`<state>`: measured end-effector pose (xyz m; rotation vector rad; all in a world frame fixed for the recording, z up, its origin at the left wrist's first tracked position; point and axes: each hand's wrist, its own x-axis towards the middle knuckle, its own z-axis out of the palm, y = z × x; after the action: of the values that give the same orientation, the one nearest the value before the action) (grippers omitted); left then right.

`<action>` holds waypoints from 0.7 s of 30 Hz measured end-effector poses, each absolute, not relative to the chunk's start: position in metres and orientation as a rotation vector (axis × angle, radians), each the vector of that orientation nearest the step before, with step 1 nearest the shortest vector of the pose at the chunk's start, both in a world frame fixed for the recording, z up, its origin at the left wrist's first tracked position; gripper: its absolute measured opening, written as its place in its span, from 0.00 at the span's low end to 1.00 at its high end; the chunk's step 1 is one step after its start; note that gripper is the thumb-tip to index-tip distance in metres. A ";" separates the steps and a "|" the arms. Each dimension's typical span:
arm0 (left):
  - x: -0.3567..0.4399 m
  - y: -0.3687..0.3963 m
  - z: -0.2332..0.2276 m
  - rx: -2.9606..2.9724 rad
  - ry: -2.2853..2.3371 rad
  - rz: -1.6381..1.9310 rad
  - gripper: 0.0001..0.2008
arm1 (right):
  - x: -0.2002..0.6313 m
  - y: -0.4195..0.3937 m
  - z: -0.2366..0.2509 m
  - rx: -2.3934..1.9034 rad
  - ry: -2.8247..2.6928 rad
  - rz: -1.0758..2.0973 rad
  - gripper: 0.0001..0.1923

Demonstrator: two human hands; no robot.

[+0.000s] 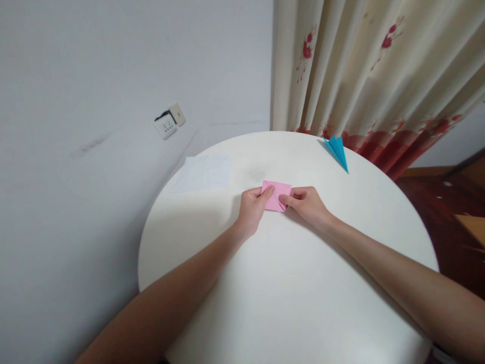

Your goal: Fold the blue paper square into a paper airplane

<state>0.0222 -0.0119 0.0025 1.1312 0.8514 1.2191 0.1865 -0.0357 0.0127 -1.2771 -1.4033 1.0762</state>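
Observation:
A small folded pink paper [278,192] lies on the round white table [288,283], a little beyond the middle. My left hand [253,206] presses its left edge with the fingertips. My right hand [306,203] pinches its lower right corner between thumb and fingers. Both forearms reach in from the near edge. Part of the paper is hidden under my fingers.
A folded blue paper shape [337,150] lies at the table's far right edge. A white sheet [204,173] lies flat at the far left. A wall socket [168,121] sits on the white wall. A cream curtain with red flowers [371,76] hangs behind.

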 end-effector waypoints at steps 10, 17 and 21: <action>0.024 -0.011 0.004 1.005 0.821 1.220 0.20 | 0.184 -0.038 0.012 -1.158 -1.491 1.270 0.29; 0.024 -0.010 0.002 0.983 0.836 1.256 0.21 | 0.184 -0.039 0.011 -1.133 -1.492 1.296 0.29; 0.024 -0.010 0.004 0.953 0.829 1.294 0.21 | 0.184 -0.041 0.014 -1.188 -1.508 1.225 0.27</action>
<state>0.0242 -0.0103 0.0041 0.9526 0.8287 1.2936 0.1841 -0.0409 0.0137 -1.1877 -1.5076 1.2245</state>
